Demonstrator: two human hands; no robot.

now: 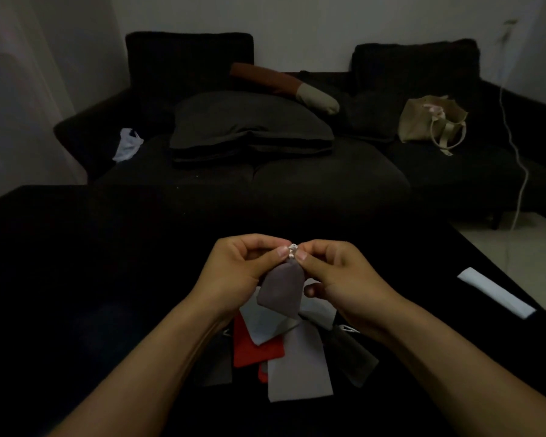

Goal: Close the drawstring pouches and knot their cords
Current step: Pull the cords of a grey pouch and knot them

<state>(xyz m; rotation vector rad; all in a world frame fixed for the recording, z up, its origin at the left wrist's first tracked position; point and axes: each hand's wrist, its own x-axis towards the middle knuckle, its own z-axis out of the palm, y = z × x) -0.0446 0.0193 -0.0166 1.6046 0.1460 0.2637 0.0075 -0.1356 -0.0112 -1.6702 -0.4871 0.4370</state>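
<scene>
A small brown-grey pouch (pixel 281 290) hangs in the air above the black table, its mouth gathered tight. My left hand (pixel 240 266) and my right hand (pixel 334 272) meet at its top, each pinching the pale cord (pixel 292 250) between thumb and fingers. Under the hands lies a heap of flat pouches: a red one (pixel 252 345), a light grey one (pixel 300 367), a whitish one (pixel 262 323) and darker ones (pixel 356 354) to the right. The cord's knot is too small to make out.
The black table (pixel 92 279) fills the foreground; a white folded strip (pixel 497 293) lies near its right edge. Beyond stands a dark sofa (pixel 265 171) with cushions, a beige tote bag (pixel 432 123) and a white plastic bag (pixel 127 145). A white cable (pixel 517 171) hangs at the right.
</scene>
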